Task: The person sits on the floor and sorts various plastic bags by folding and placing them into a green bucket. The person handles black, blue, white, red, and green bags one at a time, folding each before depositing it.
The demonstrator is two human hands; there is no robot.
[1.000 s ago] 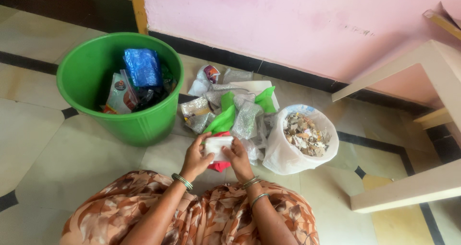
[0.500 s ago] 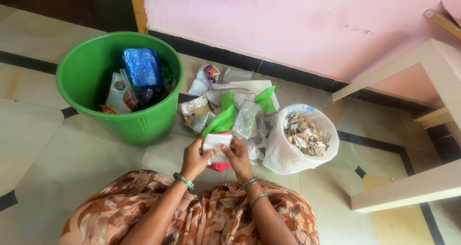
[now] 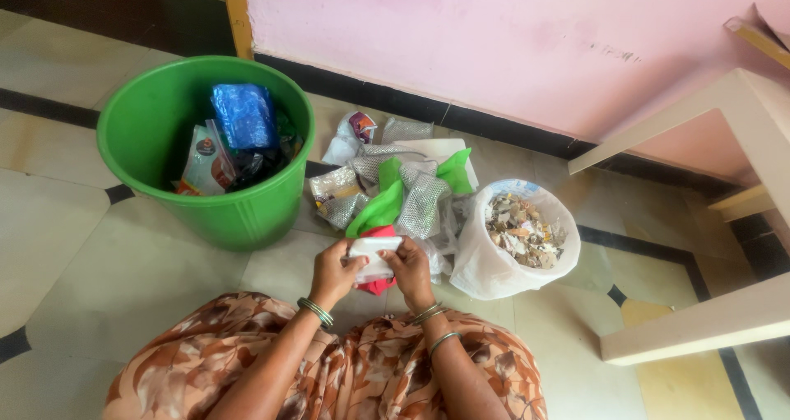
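Observation:
Both my hands hold a small white wrapper point(image 3: 374, 249) just above the floor in front of my knees. My left hand point(image 3: 333, 270) pinches its left side, my right hand point(image 3: 410, 270) its right side. A red scrap point(image 3: 376, 285) shows under the hands. Just beyond lies a pile of wrappers point(image 3: 395, 185), silver, green and white. A green bucket point(image 3: 160, 111) at the left holds a blue bag and several packets. A white plastic bag point(image 3: 494, 264) at the right is filled with torn paper scraps.
A pink wall point(image 3: 510, 33) with a black skirting runs behind the pile. A pale wooden frame point(image 3: 724, 198) stands at the right. The floor is cream tile with black lines. My patterned brown clothing fills the bottom edge.
The white wrapper has been folded smaller between my fingers, and both hands have shifted slightly. Everything else is unchanged.

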